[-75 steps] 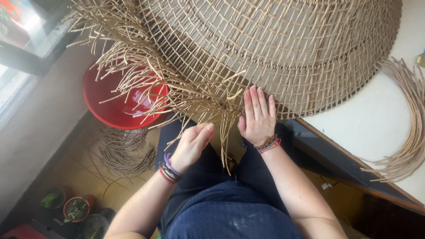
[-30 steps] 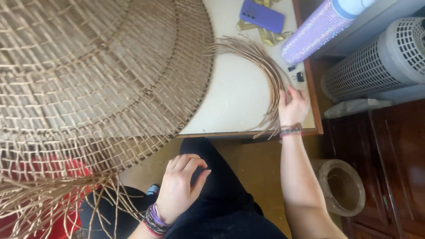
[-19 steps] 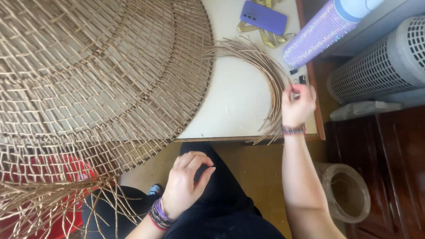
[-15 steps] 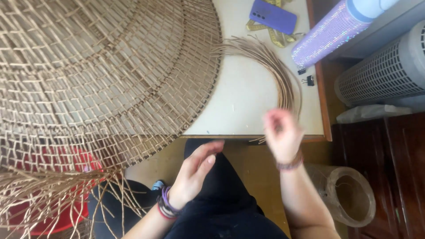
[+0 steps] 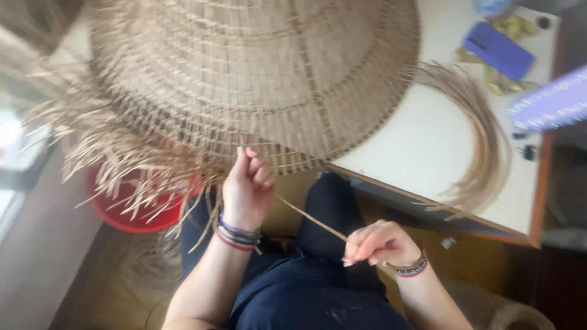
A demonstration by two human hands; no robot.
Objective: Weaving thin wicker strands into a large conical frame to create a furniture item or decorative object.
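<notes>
A large round woven cane piece [image 5: 257,73] lies over the white table [image 5: 428,146], with loose strand ends hanging off its near left edge. My left hand [image 5: 247,186] is curled at that near edge, pinching the weave. My right hand [image 5: 376,242] sits lower over my lap, fingers closed on one thin cane strand [image 5: 309,217] that runs up to my left hand. Both wrists wear beaded bracelets.
A curved bundle of spare cane strands [image 5: 483,140] lies on the table's right side. Behind it are a purple flat object [image 5: 498,50] and a glittery purple roll [image 5: 553,104]. A red stool [image 5: 131,205] stands under the fringe at left.
My right hand left the strand bundle on the table and came down over my lap with one strand. My left hand rose from my lap to the weave's edge. The view swung left.
</notes>
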